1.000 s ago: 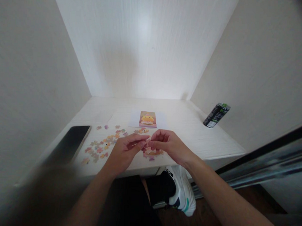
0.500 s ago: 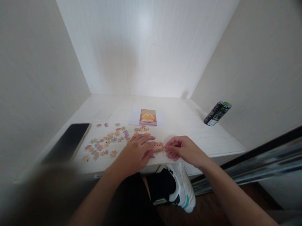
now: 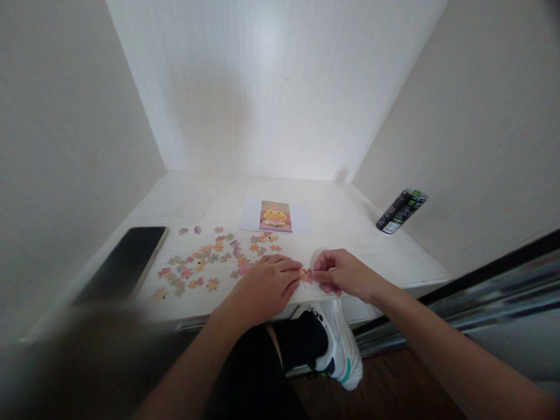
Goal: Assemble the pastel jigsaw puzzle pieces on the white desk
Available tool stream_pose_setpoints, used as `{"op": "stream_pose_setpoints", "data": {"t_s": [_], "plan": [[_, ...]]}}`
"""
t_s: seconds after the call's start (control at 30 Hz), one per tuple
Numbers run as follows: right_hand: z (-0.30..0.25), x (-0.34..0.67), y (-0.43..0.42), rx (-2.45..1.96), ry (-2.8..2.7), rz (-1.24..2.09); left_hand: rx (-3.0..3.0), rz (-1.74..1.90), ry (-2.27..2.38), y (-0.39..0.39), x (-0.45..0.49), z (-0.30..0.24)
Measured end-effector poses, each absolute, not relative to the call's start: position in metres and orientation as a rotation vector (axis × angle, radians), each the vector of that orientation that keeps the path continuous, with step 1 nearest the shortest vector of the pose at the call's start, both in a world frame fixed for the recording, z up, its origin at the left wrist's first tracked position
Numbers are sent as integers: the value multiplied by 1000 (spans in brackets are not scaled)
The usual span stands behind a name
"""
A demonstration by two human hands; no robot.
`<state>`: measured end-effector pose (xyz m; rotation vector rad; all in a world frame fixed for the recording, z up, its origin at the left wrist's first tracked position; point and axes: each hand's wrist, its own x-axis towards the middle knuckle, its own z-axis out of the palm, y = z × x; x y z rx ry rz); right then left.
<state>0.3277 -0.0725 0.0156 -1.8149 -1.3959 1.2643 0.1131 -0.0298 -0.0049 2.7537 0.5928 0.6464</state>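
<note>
Since the frame half a second ago, both of my hands have shifted slightly toward 3 o'clock along the near edge of the tabletop (image 3: 353,238), and the small joined cluster that lay between them is now mostly covered. My left hand (image 3: 263,286) lies palm down on the tabletop with fingers loosely extended, its tips touching the puzzle piece (image 3: 305,275). My right hand (image 3: 344,273) is curled, thumb and forefinger pressed together on that same piece from the 3 o'clock side. The piece sits at the tabletop's near edge, between the two hands.

Loose puzzle pieces (image 3: 203,262) are scattered at 9 to 10 o'clock of my left hand. A reference picture (image 3: 275,216) lies at 12 o'clock, well apart from the hands. A dark phone (image 3: 127,262) lies flat at 9 o'clock beyond the loose pieces. A black can (image 3: 400,210) stands at 2 o'clock near the side wall. A white shoe (image 3: 336,345) shows below the tabletop edge.
</note>
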Motion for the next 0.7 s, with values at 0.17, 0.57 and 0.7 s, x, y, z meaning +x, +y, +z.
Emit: {"op": "stream_pose_setpoints", "data": {"t_s": [0.17,0.57,0.7], "plan": [[15,328,-70,-1871,-1457,1217,2751,666,592,-30,114,-5],[19,336,-59,-2027,-1796,939,2731,725,553,-30,113,-7],[13,345,-61,-1928,-1714,768,2686,760,586,-31,113,-6]]}}
